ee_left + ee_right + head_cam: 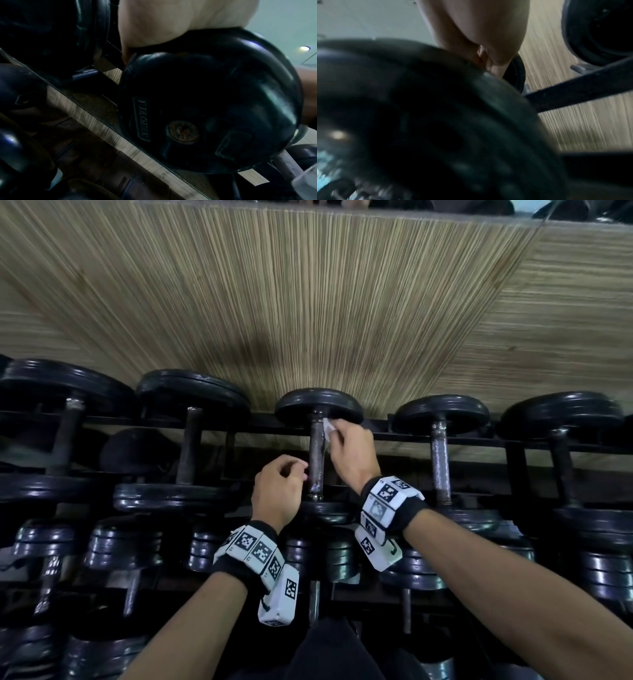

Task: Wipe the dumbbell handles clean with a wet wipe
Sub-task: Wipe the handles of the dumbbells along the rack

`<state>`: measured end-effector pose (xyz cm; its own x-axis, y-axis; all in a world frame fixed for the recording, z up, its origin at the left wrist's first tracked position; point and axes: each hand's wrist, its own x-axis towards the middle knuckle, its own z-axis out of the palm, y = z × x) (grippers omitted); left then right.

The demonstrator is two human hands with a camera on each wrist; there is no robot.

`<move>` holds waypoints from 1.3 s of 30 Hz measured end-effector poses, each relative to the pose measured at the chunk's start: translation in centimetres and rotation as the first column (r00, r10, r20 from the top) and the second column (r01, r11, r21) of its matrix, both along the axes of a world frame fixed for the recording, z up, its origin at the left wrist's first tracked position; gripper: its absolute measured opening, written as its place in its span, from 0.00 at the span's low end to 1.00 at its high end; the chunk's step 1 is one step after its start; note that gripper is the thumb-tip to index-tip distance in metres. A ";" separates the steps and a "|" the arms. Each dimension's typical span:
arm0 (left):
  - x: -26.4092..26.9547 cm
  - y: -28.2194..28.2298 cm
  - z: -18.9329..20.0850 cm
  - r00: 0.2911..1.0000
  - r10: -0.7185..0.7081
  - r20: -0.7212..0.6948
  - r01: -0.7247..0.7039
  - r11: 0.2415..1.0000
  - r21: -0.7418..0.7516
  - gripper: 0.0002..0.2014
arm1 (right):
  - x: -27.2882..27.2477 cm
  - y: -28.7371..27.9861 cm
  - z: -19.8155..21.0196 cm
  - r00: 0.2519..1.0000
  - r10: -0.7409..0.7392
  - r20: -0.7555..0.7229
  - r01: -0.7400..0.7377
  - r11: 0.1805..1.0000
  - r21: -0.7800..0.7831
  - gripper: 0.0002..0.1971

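Note:
In the head view a dumbbell with a worn metal handle (pixel 315 465) and black round plates (pixel 318 405) lies on the rack's top tier, straight ahead. My right hand (pixel 352 450) pinches a small white wet wipe (pixel 328 430) against the far end of that handle, just below the far plate. My left hand (pixel 279 491) sits at the handle's near left side with its fingers curled, beside the bar and not around it. The left wrist view shows my palm (pixel 180 20) above the near end plate (pixel 205 101). The right wrist view is blurred; the wipe is hidden there.
More black dumbbells lie on either side, one on the left (pixel 190 440) and one on the right (pixel 440 453). A lower tier (pixel 123 546) holds several others. The black rack rail (pixel 445 437) runs behind the handles, against a wooden slatted wall (pixel 308 302).

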<state>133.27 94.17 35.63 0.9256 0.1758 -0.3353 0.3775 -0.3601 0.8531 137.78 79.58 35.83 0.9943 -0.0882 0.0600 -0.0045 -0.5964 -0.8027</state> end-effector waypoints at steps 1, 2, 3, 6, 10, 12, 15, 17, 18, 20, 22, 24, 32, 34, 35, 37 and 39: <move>0.0 0.0 -0.2 1.000 -0.001 0.005 0.001 1.000 -0.005 0.13 | -0.3 0.2 0.2 1.000 0.026 0.018 -0.025 0.999 -0.025 0.11; 0.1 0.1 -0.2 1.000 -0.002 0.007 0.002 1.000 -0.006 0.14 | -0.6 0.5 0.3 0.998 0.057 0.029 -0.055 0.997 -0.054 0.12; 0.1 0.1 -0.3 1.000 -0.002 0.007 0.002 1.000 -0.004 0.13 | -0.8 0.8 0.5 0.996 0.086 0.032 -0.083 0.993 -0.083 0.13; 0.1 0.1 -0.5 1.000 -0.003 0.006 0.003 1.000 -0.007 0.12 | -0.6 0.8 0.5 0.996 0.085 0.036 -0.082 0.992 -0.092 0.14; 0.1 0.1 -0.6 1.000 0.007 0.008 -0.007 1.000 -0.019 0.13 | -0.1 -0.5 -0.7 0.993 -0.097 -0.063 0.100 0.994 0.052 0.12; 0.1 0.1 -0.5 1.000 0.012 0.002 -0.012 1.000 -0.022 0.13 | 0.3 -0.9 -1.5 0.974 -0.133 -0.186 0.150 0.985 0.084 0.12; 0.0 0.1 -0.5 1.000 0.007 -0.004 -0.007 1.000 -0.022 0.13 | 1.3 -0.6 -2.7 0.945 -0.107 -0.310 0.146 0.984 0.106 0.13; 0.0 0.2 -0.4 1.000 0.007 -0.004 -0.008 1.000 -0.023 0.13 | 1.9 -0.3 -3.6 0.938 -0.109 -0.330 0.162 0.977 0.136 0.13; 0.0 0.2 -0.4 1.000 0.007 -0.004 -0.007 1.000 -0.022 0.13 | 2.0 -0.3 -4.2 0.934 -0.108 -0.339 0.167 0.975 0.148 0.13; 0.0 0.1 -0.3 1.000 0.005 -0.005 -0.005 1.000 -0.021 0.14 | 1.9 -0.2 -4.8 0.932 -0.090 -0.352 0.153 0.975 0.158 0.13; -0.1 0.1 -0.3 1.000 -0.003 -0.001 0.003 1.000 -0.018 0.13 | 1.7 -0.3 -4.5 0.932 -0.077 -0.355 0.131 0.983 0.129 0.12; -0.1 0.2 -0.4 1.000 -0.007 0.001 0.007 1.000 -0.015 0.13 | 1.8 -0.3 -4.2 0.932 -0.067 -0.355 0.113 0.988 0.110 0.11; -0.1 0.1 -0.3 1.000 0.004 0.009 -0.004 1.000 -0.025 0.13 | 1.7 0.2 -2.5 0.971 -0.073 -0.226 0.128 0.963 0.238 0.11; -0.2 0.1 -0.2 1.000 0.007 0.008 -0.007 1.000 -0.026 0.13 | 1.4 0.3 -2.4 0.971 -0.115 -0.209 0.165 0.957 0.240 0.11; -0.2 0.1 -0.1 1.000 0.008 0.010 -0.008 1.000 -0.026 0.13 | 1.1 0.4 -2.3 0.970 -0.143 -0.197 0.188 0.954 0.232 0.11; -0.2 0.1 -0.1 1.000 0.008 0.012 -0.008 1.000 -0.026 0.13 | 0.6 0.6 -1.9 0.973 -0.180 -0.145 0.208 0.955 0.210 0.12; -0.1 0.1 -0.2 1.000 0.006 0.019 -0.006 1.000 -0.026 0.13 | 0.1 0.6 -1.6 0.981 -0.180 -0.075 0.191 0.964 0.185 0.13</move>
<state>133.15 94.23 35.44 0.9308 0.1728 -0.3221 0.3631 -0.3357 0.8692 137.85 80.21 34.22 0.9606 -0.2760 -0.0320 -0.1497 -0.4170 -0.8965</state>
